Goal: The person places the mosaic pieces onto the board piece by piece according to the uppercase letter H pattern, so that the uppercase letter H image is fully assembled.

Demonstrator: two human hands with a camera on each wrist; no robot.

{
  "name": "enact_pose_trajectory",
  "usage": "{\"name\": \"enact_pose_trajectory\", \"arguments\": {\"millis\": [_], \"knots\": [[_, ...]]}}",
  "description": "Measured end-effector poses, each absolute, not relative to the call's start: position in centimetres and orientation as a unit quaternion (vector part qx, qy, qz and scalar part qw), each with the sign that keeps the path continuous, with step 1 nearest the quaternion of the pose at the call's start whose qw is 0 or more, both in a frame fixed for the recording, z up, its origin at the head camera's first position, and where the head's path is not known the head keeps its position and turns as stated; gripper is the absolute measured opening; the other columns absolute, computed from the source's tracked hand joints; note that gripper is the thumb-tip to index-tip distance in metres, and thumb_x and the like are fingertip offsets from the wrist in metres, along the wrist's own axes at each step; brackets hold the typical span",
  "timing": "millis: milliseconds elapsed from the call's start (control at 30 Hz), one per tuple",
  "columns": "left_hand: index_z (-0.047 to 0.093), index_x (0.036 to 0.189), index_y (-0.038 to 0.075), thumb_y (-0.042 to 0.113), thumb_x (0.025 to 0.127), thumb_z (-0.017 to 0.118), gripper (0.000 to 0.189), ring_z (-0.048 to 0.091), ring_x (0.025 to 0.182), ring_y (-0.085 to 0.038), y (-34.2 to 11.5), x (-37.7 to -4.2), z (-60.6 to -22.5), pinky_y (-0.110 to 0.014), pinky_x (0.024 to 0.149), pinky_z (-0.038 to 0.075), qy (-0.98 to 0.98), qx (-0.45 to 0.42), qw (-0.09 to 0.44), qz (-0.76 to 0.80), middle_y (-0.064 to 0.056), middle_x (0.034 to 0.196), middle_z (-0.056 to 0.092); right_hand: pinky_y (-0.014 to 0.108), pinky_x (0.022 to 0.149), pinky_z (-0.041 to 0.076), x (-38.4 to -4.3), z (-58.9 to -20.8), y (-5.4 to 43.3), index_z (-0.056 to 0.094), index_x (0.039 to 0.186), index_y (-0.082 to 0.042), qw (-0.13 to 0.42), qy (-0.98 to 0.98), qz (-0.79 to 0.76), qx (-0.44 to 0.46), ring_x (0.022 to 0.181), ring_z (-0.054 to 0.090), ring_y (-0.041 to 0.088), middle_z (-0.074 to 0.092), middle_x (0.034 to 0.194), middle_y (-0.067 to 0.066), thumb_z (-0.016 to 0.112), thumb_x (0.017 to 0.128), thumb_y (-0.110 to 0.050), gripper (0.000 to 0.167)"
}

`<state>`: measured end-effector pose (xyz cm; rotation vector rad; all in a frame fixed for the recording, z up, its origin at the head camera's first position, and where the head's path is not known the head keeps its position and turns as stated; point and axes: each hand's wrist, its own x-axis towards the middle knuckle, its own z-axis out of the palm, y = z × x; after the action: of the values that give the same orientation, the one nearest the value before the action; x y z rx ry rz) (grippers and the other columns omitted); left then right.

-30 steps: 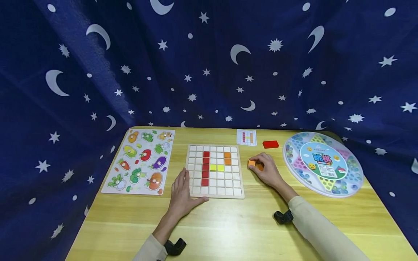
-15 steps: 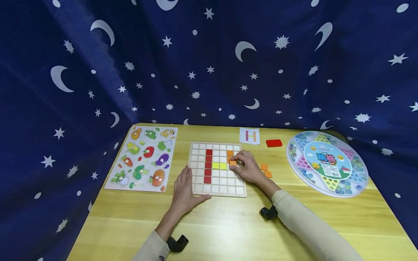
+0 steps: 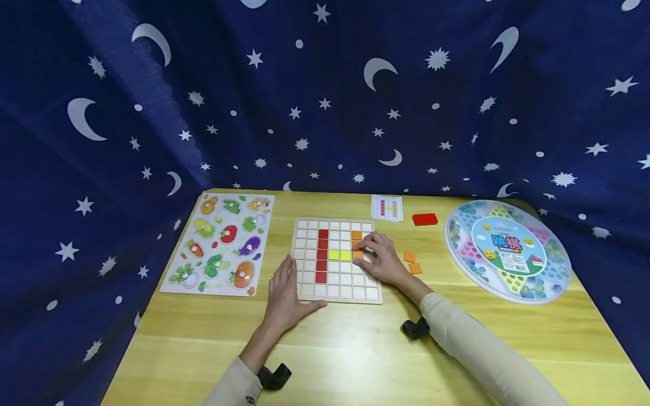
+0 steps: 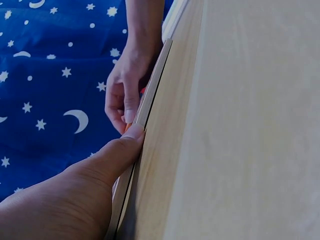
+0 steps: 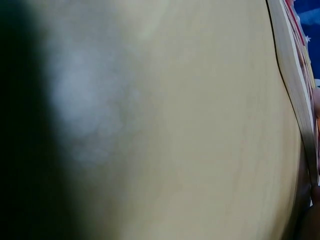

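A wooden grid board (image 3: 332, 291) lies in the middle of the table. On it stand a column of several red tiles (image 3: 322, 255), a short row of yellow tiles (image 3: 339, 255) and orange tiles (image 3: 357, 235) towards the right. My right hand (image 3: 384, 260) pinches an orange square tile (image 3: 358, 255) at the board, level with the yellow row. My left hand (image 3: 284, 299) rests with straight fingers along the board's left side, thumb spread by its front edge. In the left wrist view, the left thumb (image 4: 117, 152) touches the board's edge.
Two loose orange tiles (image 3: 412, 263) lie right of my right hand. Behind are a small pattern card (image 3: 387, 208) and a red block (image 3: 425, 219). A vegetable puzzle board (image 3: 170, 276) lies left; a round Chinese checkers set (image 3: 459, 270) lies right. A starry curtain (image 3: 325, 152) surrounds the table.
My right hand has carried an orange tile leftward from the loose tiles to the board and lowered it beside the other orange tiles. The left hand has kept its place at the board.
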<state>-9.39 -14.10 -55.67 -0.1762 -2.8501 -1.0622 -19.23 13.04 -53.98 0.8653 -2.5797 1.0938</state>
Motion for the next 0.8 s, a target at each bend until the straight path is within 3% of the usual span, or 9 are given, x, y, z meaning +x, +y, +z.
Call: {"name": "enact_pose_trajectory", "arguments": {"millis": [800], "knots": [[0.019,0.154,-0.004,0.058,0.06,0.087,0.131,0.017,0.146,-0.038,-14.1,-9.45,-55.81,-0.054,0.111,0.021,-0.935,-0.059,0.054,-0.346,-0.02,0.161,0.016,0.043,0.088,0.031,-19.41,-54.3,13.11,0.073,0.099,-0.014,0.093,-0.881,0.367,0.283,0.1,0.045,0.024,0.058,0.106,0.006,0.084,0.077,-0.024,0.026]]}}
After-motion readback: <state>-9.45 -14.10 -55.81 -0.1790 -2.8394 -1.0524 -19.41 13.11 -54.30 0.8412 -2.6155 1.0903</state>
